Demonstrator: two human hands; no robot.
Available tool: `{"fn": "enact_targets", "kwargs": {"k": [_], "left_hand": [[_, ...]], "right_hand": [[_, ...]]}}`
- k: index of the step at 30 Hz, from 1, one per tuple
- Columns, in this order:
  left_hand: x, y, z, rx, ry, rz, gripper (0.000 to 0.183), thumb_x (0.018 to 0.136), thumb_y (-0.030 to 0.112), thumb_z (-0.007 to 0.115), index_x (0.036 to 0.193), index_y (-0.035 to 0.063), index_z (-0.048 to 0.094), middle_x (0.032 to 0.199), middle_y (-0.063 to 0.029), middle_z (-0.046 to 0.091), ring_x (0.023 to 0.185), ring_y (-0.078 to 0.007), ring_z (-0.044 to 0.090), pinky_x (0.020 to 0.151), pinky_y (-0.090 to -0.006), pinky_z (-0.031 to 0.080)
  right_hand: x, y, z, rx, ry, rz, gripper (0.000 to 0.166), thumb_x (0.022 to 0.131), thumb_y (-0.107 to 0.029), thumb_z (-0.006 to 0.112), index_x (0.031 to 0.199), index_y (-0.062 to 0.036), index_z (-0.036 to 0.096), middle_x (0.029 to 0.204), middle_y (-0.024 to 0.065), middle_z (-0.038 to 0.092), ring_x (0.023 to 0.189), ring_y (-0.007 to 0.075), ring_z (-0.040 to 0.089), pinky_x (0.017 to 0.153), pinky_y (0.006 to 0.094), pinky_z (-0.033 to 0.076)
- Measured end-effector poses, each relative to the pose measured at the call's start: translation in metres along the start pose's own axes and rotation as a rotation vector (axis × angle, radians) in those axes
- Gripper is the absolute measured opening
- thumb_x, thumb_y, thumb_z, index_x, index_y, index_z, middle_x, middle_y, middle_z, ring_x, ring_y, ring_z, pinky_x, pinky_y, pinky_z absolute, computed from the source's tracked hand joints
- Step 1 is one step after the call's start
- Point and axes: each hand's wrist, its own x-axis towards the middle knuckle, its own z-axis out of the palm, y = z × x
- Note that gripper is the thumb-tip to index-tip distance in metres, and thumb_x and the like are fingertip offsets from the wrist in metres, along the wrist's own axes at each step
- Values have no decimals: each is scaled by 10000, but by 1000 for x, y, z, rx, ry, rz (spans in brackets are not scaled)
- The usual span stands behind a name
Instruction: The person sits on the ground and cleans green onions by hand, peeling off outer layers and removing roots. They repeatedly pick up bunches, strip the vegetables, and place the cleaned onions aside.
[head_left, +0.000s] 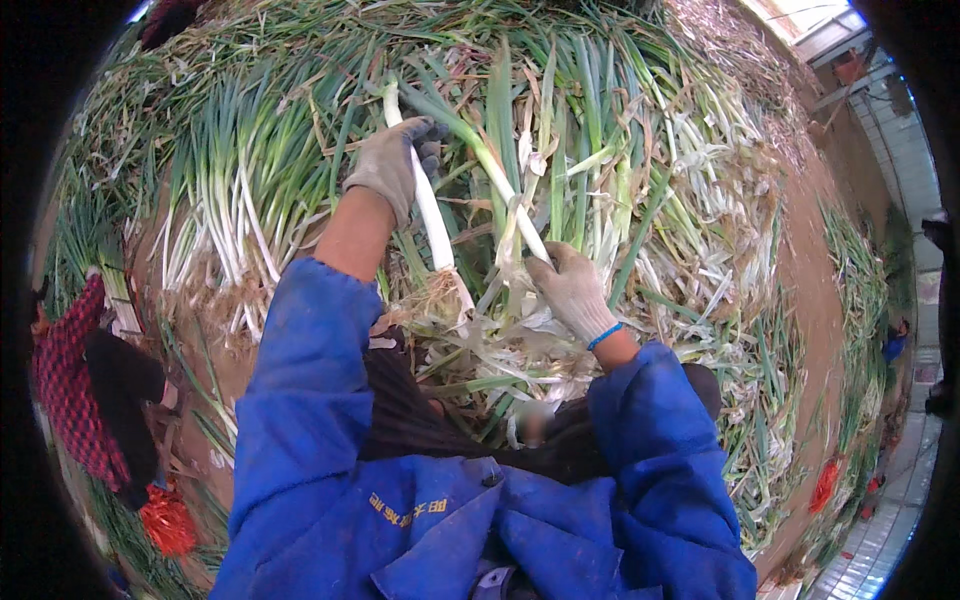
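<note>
My left hand (397, 161), in a pale work glove with dark fingertips, grips the white stalk of a large green onion (431, 217); its roots hang down towards my lap. My right hand (570, 289), in a knitted white glove with a blue cuff edge, is closed around the lower white end of another green onion (499, 176), whose green top slants up to the left. The two stalks are apart. Loose peeled leaves and dry skins (525, 352) lie below and between my hands.
A row of green onions with roots (232, 202) lies to the left on bare soil. A heap of leaves and stalks (697, 187) spreads to the right. At the far left is a person in a checked top (75, 382), near a red bundle of ties (167, 517).
</note>
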Motion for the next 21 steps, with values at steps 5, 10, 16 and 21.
{"fn": "enact_targets", "kwargs": {"k": [5,10,16,21], "left_hand": [[2,-32,12,95,63,2,164,899,185,673,889,22,678,685,-52,602,518,-159,532,442,-286,428],[7,-45,14,398,-29,-90,187,844,213,740,836,31,694,647,-50,588,481,-158,510,451,-330,439],[-29,-53,46,410,-42,-47,213,816,179,769,872,-14,701,682,-62,628,479,-139,518,455,-269,445],[-9,-40,31,324,-64,97,228,819,229,770,880,19,706,696,-54,653,465,-130,522,434,-268,442]], "right_hand": [[-25,-14,15,-9,37,-185,302,868,-217,605,1091,-17,642,864,240,671,850,408,660,756,470,519],[-28,-9,9,73,31,-251,338,869,-224,593,1134,-21,642,956,219,673,908,360,665,810,418,524],[19,-20,-12,358,312,-262,451,884,-240,569,1250,24,569,1103,210,671,1010,310,663,895,384,510],[-4,-17,28,-129,-362,28,512,873,-282,582,1276,30,526,923,204,690,847,290,689,815,359,539]]}}
